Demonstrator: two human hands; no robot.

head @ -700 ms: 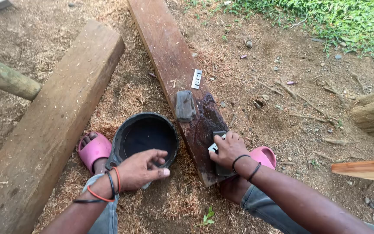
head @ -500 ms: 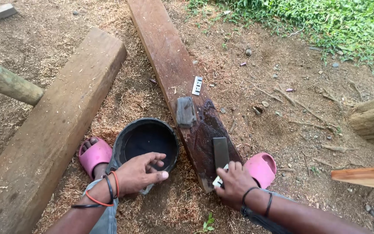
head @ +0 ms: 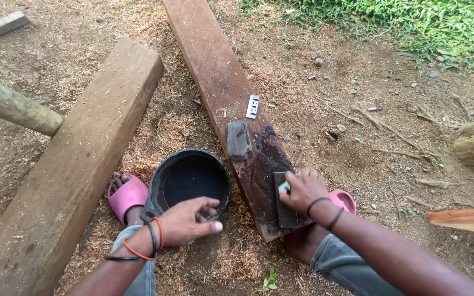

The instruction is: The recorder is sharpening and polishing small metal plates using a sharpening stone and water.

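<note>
Flat dark sharpening stone (head: 285, 204) under right hand (head: 302, 189) on wet plank (head: 215, 82).

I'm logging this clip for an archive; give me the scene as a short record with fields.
Setting: bare ground strewn with sawdust
Left hand: open, fingers over the rim of the black bowl
Right hand: pressing a small pale piece on a dark flat stone
Support: wet plank
Also on plank: second dark stone, small metal blade
Footwear: pink sandals

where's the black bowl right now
The black bowl sits on sawdust left of the wet plank, beside a pink sandal, under the left hand.
</note>
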